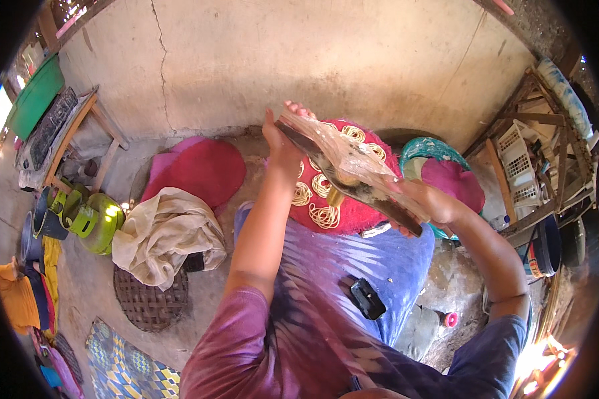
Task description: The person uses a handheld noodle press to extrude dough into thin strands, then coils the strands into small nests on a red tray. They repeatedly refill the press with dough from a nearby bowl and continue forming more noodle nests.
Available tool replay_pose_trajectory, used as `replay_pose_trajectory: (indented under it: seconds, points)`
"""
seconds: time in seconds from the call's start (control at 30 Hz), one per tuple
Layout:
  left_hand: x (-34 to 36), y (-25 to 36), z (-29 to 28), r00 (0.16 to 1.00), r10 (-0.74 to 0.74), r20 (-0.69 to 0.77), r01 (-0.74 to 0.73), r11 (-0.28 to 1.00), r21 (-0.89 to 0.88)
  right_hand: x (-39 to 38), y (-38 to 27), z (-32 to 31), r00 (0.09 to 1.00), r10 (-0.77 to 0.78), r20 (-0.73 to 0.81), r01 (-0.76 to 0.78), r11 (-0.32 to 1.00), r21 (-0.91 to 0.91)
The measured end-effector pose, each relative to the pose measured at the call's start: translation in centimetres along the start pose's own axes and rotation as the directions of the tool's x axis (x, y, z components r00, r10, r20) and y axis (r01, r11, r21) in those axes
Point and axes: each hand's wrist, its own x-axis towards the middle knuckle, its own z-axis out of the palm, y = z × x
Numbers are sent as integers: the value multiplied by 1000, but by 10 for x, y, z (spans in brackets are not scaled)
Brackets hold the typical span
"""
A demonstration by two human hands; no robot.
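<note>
A plastic-covered wooden board (353, 159) is held up at a slant in both my hands. My left hand (285, 132) grips its far left end, with fingertips showing past the edge. My right hand (432, 203) is closed around the near right end. A brass-coloured cylinder (336, 197) shows at the board's lower side. Underneath is a round red cloth-covered surface (359, 225) bearing several coils of pale thin strands (325, 215); the board hides part of it. A small black open case (367, 299) lies on the tie-dyed cloth over my lap.
At left are red round cloths (209, 169), a crumpled cream cloth (170, 233) on a woven basket (150, 299), and a green gas cylinder (103, 223). A teal basin (416, 149) and wooden rack (499, 179) stand right. A cracked wall (246, 66) rises ahead.
</note>
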Motion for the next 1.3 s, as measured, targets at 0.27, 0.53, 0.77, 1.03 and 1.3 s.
replay_pose_trajectory:
  seconds: [0.27,0.53,0.77,1.03,1.3]
  points:
    - [-17,4,1,996,16,-93,-3,991,136,-4,23,15,999,-38,-2,37,982,187]
    - [0,-27,0,987,-76,-141,107,968,226,-4,51,-2,996,-73,-46,82,963,257]
    - [-77,-21,3,760,-306,-573,499,-290,817,-6,82,5,974,-221,-48,225,934,279]
    - [-91,-28,-20,682,-515,-519,499,-191,845,0,95,5,965,-246,-90,261,931,256]
    - [-110,-18,-41,866,-376,-330,110,-501,858,-5,101,1,920,-297,-255,355,907,225]
